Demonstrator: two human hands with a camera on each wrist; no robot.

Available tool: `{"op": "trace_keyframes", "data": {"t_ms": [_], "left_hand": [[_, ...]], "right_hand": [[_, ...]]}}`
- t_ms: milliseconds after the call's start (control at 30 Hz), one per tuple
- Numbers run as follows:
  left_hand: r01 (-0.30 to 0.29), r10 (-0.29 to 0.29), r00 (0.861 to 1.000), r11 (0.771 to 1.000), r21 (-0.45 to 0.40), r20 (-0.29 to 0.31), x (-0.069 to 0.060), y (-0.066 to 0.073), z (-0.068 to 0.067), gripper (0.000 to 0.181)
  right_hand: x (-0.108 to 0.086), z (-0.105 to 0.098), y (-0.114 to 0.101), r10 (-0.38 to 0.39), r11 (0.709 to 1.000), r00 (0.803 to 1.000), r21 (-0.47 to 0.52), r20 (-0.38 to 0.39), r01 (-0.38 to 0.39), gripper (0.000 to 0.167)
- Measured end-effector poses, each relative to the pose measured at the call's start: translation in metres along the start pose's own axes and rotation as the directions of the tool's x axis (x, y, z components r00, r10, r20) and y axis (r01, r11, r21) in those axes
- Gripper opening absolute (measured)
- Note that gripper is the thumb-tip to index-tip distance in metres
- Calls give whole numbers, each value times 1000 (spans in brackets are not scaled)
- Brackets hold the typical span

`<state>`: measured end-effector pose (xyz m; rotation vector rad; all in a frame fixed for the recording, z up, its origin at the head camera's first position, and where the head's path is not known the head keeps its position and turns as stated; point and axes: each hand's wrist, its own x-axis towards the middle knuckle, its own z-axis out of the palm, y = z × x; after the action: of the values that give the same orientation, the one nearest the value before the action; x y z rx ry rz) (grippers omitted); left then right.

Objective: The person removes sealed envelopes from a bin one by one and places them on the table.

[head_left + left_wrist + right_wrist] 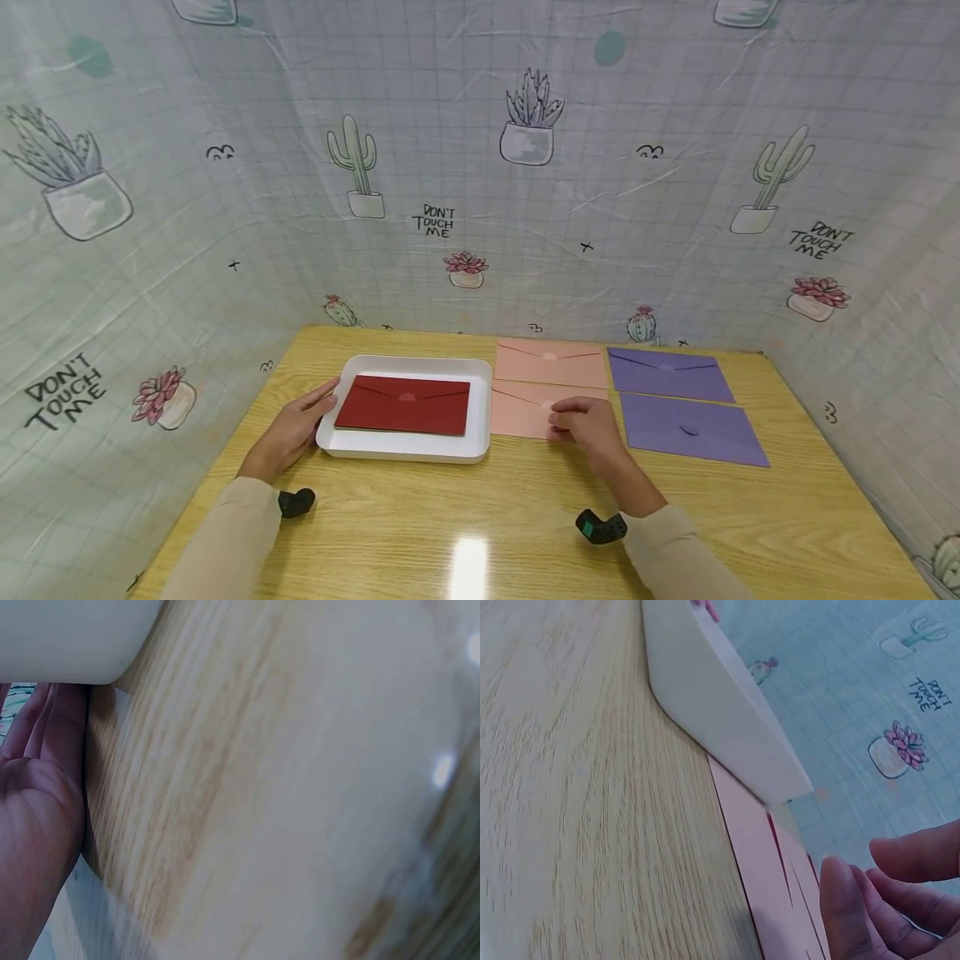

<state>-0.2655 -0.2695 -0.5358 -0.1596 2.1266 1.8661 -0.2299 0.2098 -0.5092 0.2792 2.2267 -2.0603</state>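
Observation:
A white tray [405, 450] stands on the left half of the table with a red envelope [401, 406] lying in it. A thin greenish edge shows under the red envelope. My left hand [298, 425] touches the tray's left side; its fingers look straight in the left wrist view, their tips hidden by the tray. Right of the tray, two pink envelopes lie flat: a far one [570, 368] and a near one [517, 417]. Over the near one is my right hand [588, 425], fingers loosely bent. In the right wrist view a gap shows between thumb and fingers, with nothing held.
Two purple envelopes, a far one [667, 377] and a near one [690, 425], lie at the right. The wooden table [420, 533] ends at the back against a curtain [450, 167] printed with cacti, which also hangs at both sides.

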Motion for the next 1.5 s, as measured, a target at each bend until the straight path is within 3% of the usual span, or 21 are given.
{"op": "trace_keyframes", "data": {"t_ms": [333,1100,1500], "left_hand": [[-8,8,1000,1000,-10,3,0,-1,1,61],[-4,4,1000,1000,6,-4,3,-3,-1,62],[11,-11,1000,1000,3,-11,2,-3,0,59]], "right_hand": [[1,17,-6,-12,1000,1000,12,24,12,28],[-3,80,-30,-72,996,995,48,72,69,23],[-4,108,-33,-65,997,989,43,131,60,31]]}}
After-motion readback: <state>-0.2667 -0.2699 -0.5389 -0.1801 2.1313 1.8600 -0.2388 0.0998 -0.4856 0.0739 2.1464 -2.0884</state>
